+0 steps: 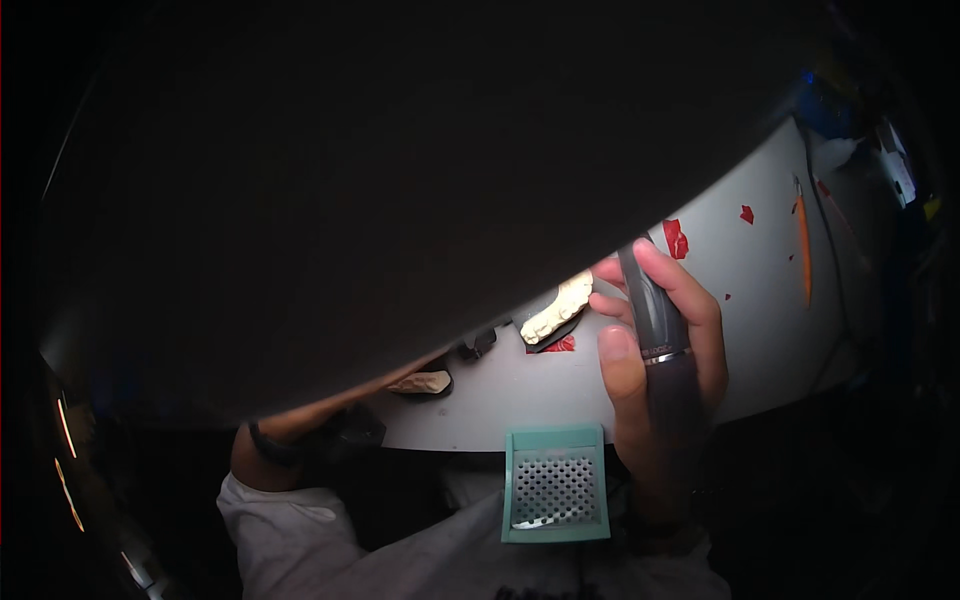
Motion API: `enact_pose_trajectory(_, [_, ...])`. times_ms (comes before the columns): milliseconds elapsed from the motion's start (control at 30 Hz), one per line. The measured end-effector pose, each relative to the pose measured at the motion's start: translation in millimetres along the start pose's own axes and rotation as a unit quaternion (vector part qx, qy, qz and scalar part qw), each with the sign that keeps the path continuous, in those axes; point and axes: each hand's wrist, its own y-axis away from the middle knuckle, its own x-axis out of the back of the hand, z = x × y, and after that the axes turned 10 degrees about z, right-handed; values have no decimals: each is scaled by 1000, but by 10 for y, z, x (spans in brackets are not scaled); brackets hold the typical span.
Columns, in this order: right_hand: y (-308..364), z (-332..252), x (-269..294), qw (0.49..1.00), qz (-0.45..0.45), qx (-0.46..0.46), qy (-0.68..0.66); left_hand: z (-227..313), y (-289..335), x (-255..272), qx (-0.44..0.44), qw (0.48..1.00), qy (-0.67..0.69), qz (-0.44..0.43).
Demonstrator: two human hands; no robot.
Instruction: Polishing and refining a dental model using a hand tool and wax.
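At the far left, a broad dark shape (350, 200) covered the upper and left parts of the view, its curved lower edge cutting across the table (750, 320). The left forearm (335, 408) ran up under that edge; the left hand was hidden, so how far open its grip was, or what it had hold of, I could not tell. Just beside the forearm, a pale block (425, 382) lay near the table's near edge, partly covered, with a small dark object (478, 345) beyond it. Further right, a cream tooth cast (560, 312) sat tilted on a dark base, a red scrap (562, 344) at its lower side. Below, a teal tray (509, 490) with a perforated panel stuck out past the near edge, bare table between it and the cast. The right hand (708, 335) had its grip closed round a dark handpiece (655, 310), fingertips close to the cast's right end; contact was unclear. Right of the hand, table surface lay open, broken only by red flakes (747, 214), as far as an orange tool (804, 245) lying near the right edge.
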Motion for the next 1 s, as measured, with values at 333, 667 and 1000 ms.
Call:
enact_pose_trajectory(333, [68, 67, -115, 989, -20, 122, 83, 60, -18, -70, -36, 995, -91, 29])
enact_pose_trajectory(667, [55, 166, 6, 987, -5, 141, 78, 175, 0, -249, 1, 995, -40, 88])
enact_pose_trajectory(1000, [78, 105, 57, 986, -15, 157, 58, 152, 33, -218, -85, 984, -120, 103])
